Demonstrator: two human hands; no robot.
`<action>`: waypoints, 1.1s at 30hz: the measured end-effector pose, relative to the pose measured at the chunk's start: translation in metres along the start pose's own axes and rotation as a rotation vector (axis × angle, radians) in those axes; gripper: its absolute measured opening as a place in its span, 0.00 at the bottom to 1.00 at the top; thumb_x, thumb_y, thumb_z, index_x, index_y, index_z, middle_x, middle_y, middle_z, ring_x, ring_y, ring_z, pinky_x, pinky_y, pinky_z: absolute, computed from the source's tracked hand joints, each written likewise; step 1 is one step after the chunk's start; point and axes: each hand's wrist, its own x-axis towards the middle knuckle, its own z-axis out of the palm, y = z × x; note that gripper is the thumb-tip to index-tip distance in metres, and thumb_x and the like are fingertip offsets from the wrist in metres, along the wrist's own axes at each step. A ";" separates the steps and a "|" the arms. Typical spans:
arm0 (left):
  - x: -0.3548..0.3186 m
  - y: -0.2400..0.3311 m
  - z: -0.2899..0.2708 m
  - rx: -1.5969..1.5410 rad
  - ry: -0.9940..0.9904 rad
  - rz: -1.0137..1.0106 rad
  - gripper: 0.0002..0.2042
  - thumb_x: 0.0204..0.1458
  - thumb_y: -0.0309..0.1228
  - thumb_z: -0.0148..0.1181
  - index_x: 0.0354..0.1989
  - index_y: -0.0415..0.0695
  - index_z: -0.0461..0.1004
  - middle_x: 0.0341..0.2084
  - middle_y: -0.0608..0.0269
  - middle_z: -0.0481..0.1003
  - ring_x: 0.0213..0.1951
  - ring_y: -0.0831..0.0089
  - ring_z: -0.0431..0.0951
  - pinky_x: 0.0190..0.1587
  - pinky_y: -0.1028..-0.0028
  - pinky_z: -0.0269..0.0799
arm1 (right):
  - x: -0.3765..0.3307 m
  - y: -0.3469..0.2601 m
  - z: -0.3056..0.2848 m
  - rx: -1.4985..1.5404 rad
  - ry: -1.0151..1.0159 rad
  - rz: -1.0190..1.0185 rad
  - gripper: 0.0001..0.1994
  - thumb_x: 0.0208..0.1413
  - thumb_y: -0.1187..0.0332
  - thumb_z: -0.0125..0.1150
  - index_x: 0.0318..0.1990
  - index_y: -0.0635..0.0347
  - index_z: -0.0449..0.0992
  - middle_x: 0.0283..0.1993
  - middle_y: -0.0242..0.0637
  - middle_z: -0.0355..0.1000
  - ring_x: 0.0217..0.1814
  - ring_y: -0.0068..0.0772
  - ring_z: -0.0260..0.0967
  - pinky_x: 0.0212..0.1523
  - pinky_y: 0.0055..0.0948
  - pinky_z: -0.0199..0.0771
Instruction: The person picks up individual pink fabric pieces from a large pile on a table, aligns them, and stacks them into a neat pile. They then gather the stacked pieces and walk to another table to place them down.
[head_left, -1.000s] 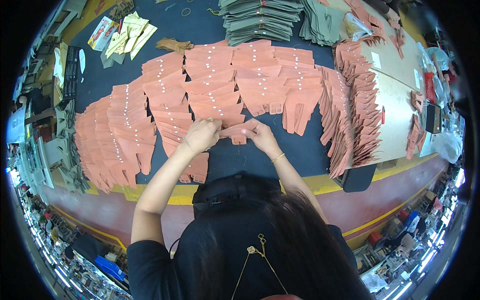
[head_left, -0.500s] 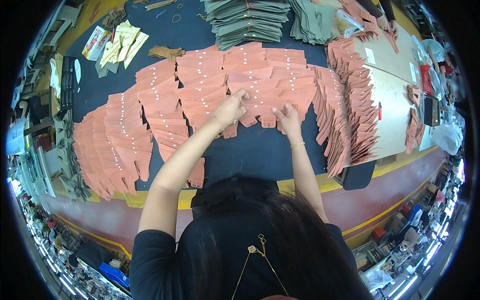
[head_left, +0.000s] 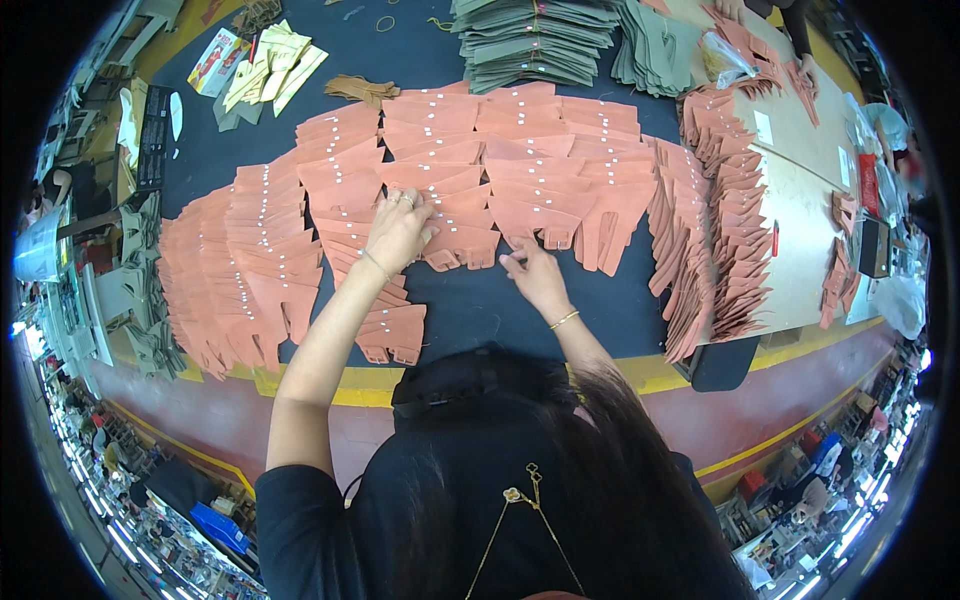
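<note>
Coral, leather-like pieces [head_left: 455, 207] with notched ends lie in overlapping columns on the dark counter [head_left: 480, 320] in the head view, fanned probably so their white labels [head_left: 537, 209] show. Over a middle column the left hand [head_left: 400, 235] bends, perhaps steadying layers, though whether its fingers pinch any I cannot tell; the right hand's [head_left: 537, 275] thumb and forefinger stand slightly apart beside the lower edges

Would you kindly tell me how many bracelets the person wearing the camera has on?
2 are visible: a thin bracelet on the wrist of the left hand, and a gold bracelet on the wrist of the right hand. Hair covers part of the right arm, possibly hiding more.
</note>
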 end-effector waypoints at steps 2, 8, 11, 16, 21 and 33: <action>-0.006 -0.003 0.005 0.052 0.014 0.002 0.13 0.41 0.30 0.68 0.38 0.45 0.77 0.38 0.59 0.70 0.47 0.59 0.68 0.51 0.63 0.63 | 0.002 -0.004 0.011 0.019 0.019 0.036 0.18 0.55 0.65 0.62 0.50 0.67 0.71 0.37 0.46 0.78 0.33 0.39 0.79 0.37 0.33 0.76; -0.015 -0.007 0.009 0.097 0.013 -0.045 0.13 0.43 0.31 0.66 0.38 0.46 0.75 0.40 0.59 0.70 0.48 0.60 0.67 0.48 0.62 0.62 | -0.002 -0.007 0.021 0.023 0.109 0.018 0.18 0.54 0.66 0.62 0.50 0.65 0.68 0.40 0.46 0.78 0.39 0.43 0.78 0.40 0.37 0.76; -0.014 -0.005 0.006 0.079 -0.002 -0.039 0.10 0.44 0.30 0.65 0.36 0.45 0.74 0.38 0.58 0.72 0.46 0.60 0.70 0.48 0.61 0.62 | -0.003 -0.011 0.025 0.068 0.090 0.009 0.19 0.55 0.67 0.61 0.51 0.65 0.66 0.43 0.46 0.77 0.41 0.40 0.78 0.41 0.34 0.77; -0.014 -0.009 -0.005 -0.107 -0.119 -0.182 0.09 0.44 0.28 0.64 0.33 0.42 0.73 0.30 0.55 0.76 0.39 0.56 0.75 0.45 0.60 0.66 | -0.001 -0.016 0.029 0.155 0.083 -0.011 0.19 0.54 0.71 0.62 0.52 0.64 0.66 0.44 0.45 0.76 0.44 0.37 0.77 0.44 0.32 0.76; -0.019 -0.019 -0.011 -0.209 -0.152 -0.299 0.11 0.47 0.28 0.62 0.40 0.41 0.76 0.33 0.54 0.76 0.41 0.55 0.75 0.43 0.61 0.71 | 0.006 -0.018 0.037 0.204 0.087 -0.093 0.18 0.53 0.73 0.63 0.51 0.64 0.68 0.42 0.43 0.76 0.42 0.33 0.77 0.43 0.30 0.76; -0.017 -0.018 -0.009 -0.236 -0.171 -0.217 0.13 0.48 0.27 0.60 0.43 0.40 0.77 0.39 0.53 0.75 0.44 0.54 0.75 0.47 0.62 0.71 | 0.030 -0.008 0.043 -0.011 0.171 -0.220 0.07 0.53 0.71 0.64 0.34 0.67 0.77 0.29 0.40 0.77 0.31 0.28 0.75 0.35 0.28 0.74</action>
